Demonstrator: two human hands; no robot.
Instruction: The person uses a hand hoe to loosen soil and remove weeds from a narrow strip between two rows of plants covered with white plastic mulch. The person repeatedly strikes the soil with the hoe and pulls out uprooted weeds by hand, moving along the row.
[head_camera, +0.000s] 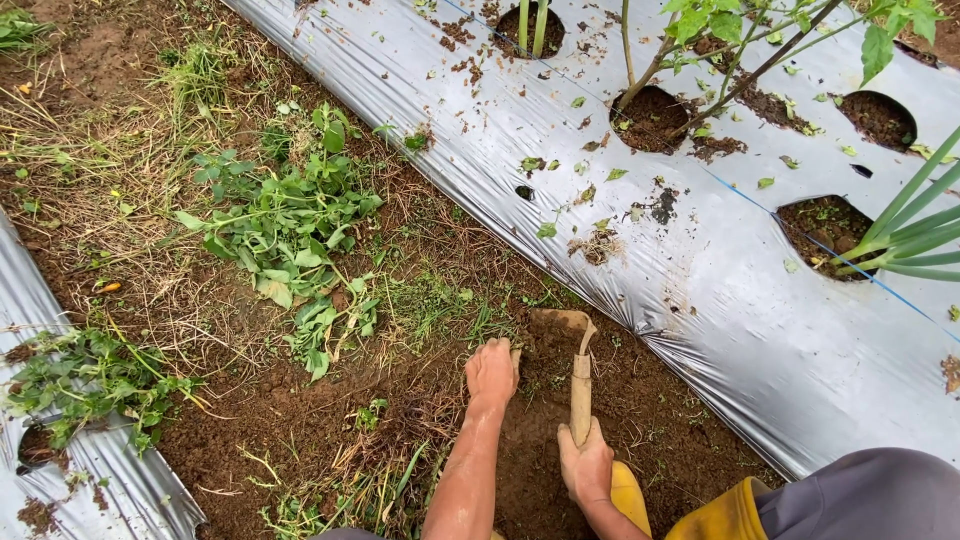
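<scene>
— Between the two strips of silver plastic mulch (700, 290), what is seen on the bare soil (620, 420)?

— Two bare forearms are stretched out over the furrow. The right hand (586, 466) is wrapped fully around the wooden handle of a small hand hoe (580, 375), fingers closed tight on the lower end of the shaft. The hoe is held nearly upright in the picture, and its blade is pressed into the dark earth just beside the edge of the mulch sheet.

— And the other hand?

— The left hand (491, 372) is laid knuckles-up on the soil, just beside the hoe blade. Its fingers are curled down into the dirt; whether anything is gripped beneath them cannot be told.

— What is found around them?

— A heap of pulled green weeds (290, 225) is spread on the path, well apart from both hands, and a second clump (85, 380) is lying by the other mulch strip at the left edge. Round planting holes are cut into the plastic; a leafy stemmed plant (700, 50) is rooted in one, and long green blades (905, 235) are seen rising from another. A yellow cuff (720, 515) and a grey sleeve (860, 495) are visible at the lower right.
</scene>
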